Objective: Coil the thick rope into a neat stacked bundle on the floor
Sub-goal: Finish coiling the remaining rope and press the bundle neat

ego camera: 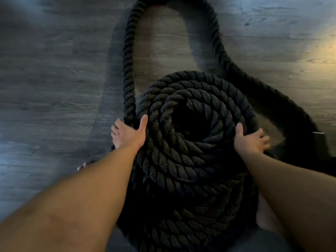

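Observation:
A thick black twisted rope (187, 142) lies stacked in a round coil in the middle of the floor, with a dark hollow at its centre. A loose length (129, 57) runs from the coil's left side up to the top of the view, arcs over and comes back down the right side toward the lower right. My left hand (130, 133) presses on the coil's left edge, thumb over the outer turn where the loose length joins. On the coil's right edge rests my right hand (251, 140), fingers spread over the outer turn.
The floor (54, 70) is dark grey wood-look planks. Warm light falls at the right edge (327, 50). A dark object (316, 148) sits by the rope at the right. My bare toes (85, 164) show left of the coil, and my knee (267, 215) at lower right.

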